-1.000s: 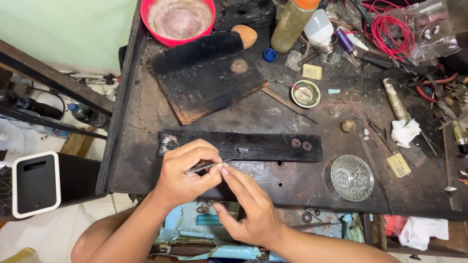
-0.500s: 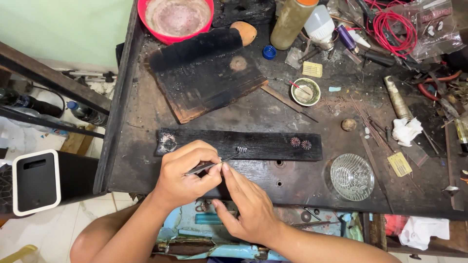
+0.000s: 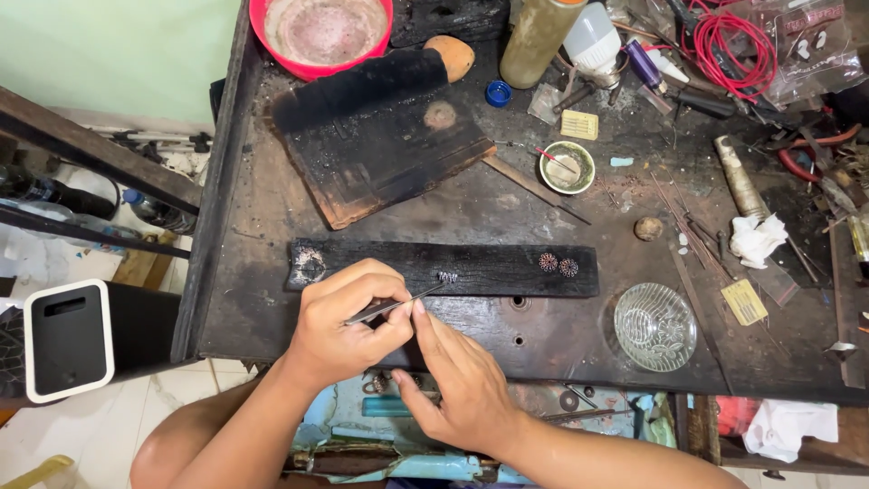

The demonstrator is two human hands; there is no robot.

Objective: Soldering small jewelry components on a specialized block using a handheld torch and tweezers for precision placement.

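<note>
At a scorched, cluttered workbench (image 3: 272, 299) seen from the head camera, a person's left hand (image 3: 348, 326) pinches a pair of slim metal tweezers (image 3: 394, 306) between thumb and fingers, the tips angled up and to the right. Those tips reach a tiny beaded metal piece (image 3: 446, 276) that sits on the near edge of a long charred wooden strip (image 3: 471, 265) lying across the bench. The right hand (image 3: 457, 385) comes in from below, its index finger stretched up to touch the tweezers just beside the left thumb; it holds nothing, and its other fingers are loosely curled. Two small round ornaments (image 3: 558, 264) rest side by side farther right on the same strip, well apart from the tweezers' tips. Near the bench's front edge to the right stands a patterned clear glass dish (image 3: 654, 326). Behind the strip lies a larger burnt board (image 3: 380, 145), with a red plastic bowl (image 3: 272, 32) at the far edge and a small round tin of pale paste (image 3: 568, 167) to the board's right. A coil of red wire (image 3: 738, 41) lies at the far right corner among assorted tools.
</note>
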